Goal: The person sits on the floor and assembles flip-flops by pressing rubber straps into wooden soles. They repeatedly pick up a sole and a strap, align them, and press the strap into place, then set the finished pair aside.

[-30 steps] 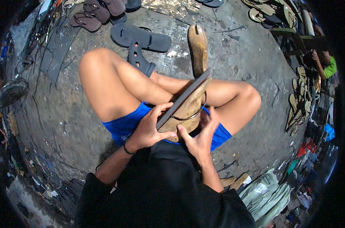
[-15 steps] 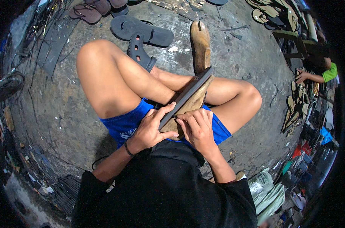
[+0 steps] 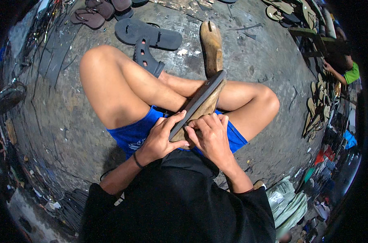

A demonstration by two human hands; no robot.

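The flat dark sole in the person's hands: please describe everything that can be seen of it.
The dark sole is a thin, flat, rubber-like sheet shaped like a foot. It lies tilted on a tan wooden form above the crossed legs. The left hand grips its near end, and the right hand presses beside it.
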